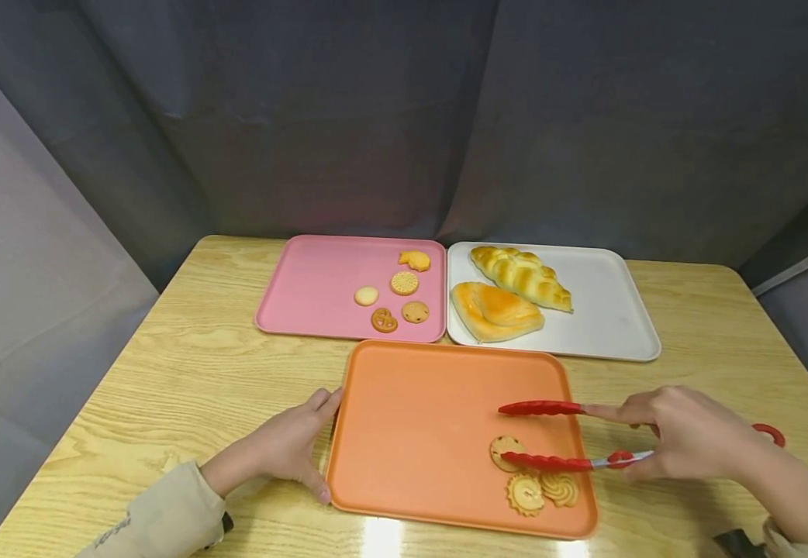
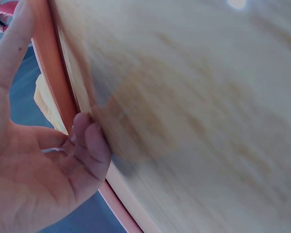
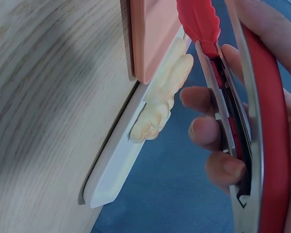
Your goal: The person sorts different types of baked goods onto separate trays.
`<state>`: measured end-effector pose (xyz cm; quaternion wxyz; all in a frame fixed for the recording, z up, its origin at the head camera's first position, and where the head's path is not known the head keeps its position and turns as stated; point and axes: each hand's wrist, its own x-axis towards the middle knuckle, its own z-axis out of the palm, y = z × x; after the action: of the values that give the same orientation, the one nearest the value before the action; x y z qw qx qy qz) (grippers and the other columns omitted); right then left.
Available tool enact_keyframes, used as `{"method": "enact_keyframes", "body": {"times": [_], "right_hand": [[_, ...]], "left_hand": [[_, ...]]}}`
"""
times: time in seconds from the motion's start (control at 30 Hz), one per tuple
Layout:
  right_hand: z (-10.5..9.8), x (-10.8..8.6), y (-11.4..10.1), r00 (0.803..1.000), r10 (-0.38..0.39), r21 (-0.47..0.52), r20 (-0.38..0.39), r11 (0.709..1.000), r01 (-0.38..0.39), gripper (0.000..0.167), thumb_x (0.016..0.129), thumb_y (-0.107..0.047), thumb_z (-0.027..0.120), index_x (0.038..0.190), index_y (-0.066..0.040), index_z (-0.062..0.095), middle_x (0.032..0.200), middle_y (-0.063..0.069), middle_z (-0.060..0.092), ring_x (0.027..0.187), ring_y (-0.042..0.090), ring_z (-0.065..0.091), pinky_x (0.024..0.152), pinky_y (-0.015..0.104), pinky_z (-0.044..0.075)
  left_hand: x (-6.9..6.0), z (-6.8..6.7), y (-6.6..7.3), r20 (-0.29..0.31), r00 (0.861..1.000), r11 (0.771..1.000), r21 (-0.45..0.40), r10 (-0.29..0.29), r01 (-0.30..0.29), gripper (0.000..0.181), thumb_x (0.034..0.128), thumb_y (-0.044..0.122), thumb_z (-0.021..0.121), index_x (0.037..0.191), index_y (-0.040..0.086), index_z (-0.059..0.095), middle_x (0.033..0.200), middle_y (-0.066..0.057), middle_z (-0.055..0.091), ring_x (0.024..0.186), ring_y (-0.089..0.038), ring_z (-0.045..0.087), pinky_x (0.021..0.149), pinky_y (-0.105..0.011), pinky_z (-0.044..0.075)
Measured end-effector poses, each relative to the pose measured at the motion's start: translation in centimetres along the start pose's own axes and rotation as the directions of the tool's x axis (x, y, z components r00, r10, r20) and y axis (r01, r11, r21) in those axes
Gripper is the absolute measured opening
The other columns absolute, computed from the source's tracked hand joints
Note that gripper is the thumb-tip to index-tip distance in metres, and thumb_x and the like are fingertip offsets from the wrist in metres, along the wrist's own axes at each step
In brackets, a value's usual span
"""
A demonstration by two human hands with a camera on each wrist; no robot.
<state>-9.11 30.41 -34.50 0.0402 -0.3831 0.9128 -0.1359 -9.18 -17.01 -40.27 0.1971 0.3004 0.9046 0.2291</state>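
My right hand (image 1: 700,434) holds red-tipped tongs (image 1: 547,463), their arms spread apart over the right part of the orange tray (image 1: 439,434). One tip lies over a round cookie (image 1: 505,449); a scalloped cookie (image 1: 526,494) and a swirled cookie (image 1: 561,489) are just below it. In the right wrist view, fingers (image 3: 225,167) curl round the metal and red handle of the tongs (image 3: 269,126). My left hand (image 1: 281,446) touches the orange tray's left edge with thumb and fingers spread, and the left wrist view shows that hand (image 2: 48,170) beside the rim.
Behind, a pink tray (image 1: 313,287) bears several small cookies, among them a pretzel shape (image 1: 384,320). Beside it a white tray (image 1: 606,310) holds a braided bread (image 1: 523,275) and a folded bread (image 1: 495,311). A dark curtain (image 1: 334,116) hangs behind the wooden table (image 1: 188,349).
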Motion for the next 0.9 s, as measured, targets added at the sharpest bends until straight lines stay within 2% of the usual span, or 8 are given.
{"method": "enact_keyframes", "body": {"times": [0.2, 0.53, 0.9], "right_hand": [[0.08, 0.18, 0.16, 1.000, 0.021, -0.024, 0.008, 0.999, -0.021, 0.063, 0.059, -0.044, 0.081, 0.115, -0.019, 0.066, 0.076, -0.022, 0.052, 0.050, -0.005, 0.024, 0.043, 0.015, 0.025], [0.21, 0.17, 0.12, 0.999, -0.030, -0.012, -0.033, 0.999, 0.030, 0.062, 0.058, -0.042, 0.082, 0.113, -0.022, 0.066, 0.076, -0.022, 0.052, 0.050, -0.007, 0.024, 0.043, 0.013, 0.024], [0.16, 0.27, 0.16, 0.996, -0.090, 0.021, 0.002, 0.996, 0.090, 0.059, 0.059, -0.039, 0.082, 0.113, -0.020, 0.067, 0.075, -0.023, 0.051, 0.053, -0.006, 0.020, 0.042, 0.013, 0.020]], "left_hand": [[0.01, -0.03, 0.03, -0.002, 1.000, 1.000, 0.007, -0.002, 0.002, 0.134, 0.0444, 0.052, 0.083, 0.142, -0.008, 0.014, 0.114, -0.006, 0.041, 0.071, -0.010, 0.043, 0.062, -0.023, 0.042], [0.02, 0.00, 0.02, 0.001, 1.000, 1.000, 0.007, -0.003, 0.003, 0.134, 0.0447, 0.053, 0.082, 0.142, -0.008, 0.014, 0.119, -0.009, 0.040, 0.073, -0.010, 0.044, 0.063, -0.024, 0.043], [0.01, 0.04, -0.07, -0.001, 1.000, 1.000, 0.009, -0.001, 0.001, 0.134, 0.0447, 0.054, 0.082, 0.142, -0.008, 0.014, 0.119, -0.008, 0.040, 0.073, -0.010, 0.044, 0.063, -0.023, 0.043]]}}
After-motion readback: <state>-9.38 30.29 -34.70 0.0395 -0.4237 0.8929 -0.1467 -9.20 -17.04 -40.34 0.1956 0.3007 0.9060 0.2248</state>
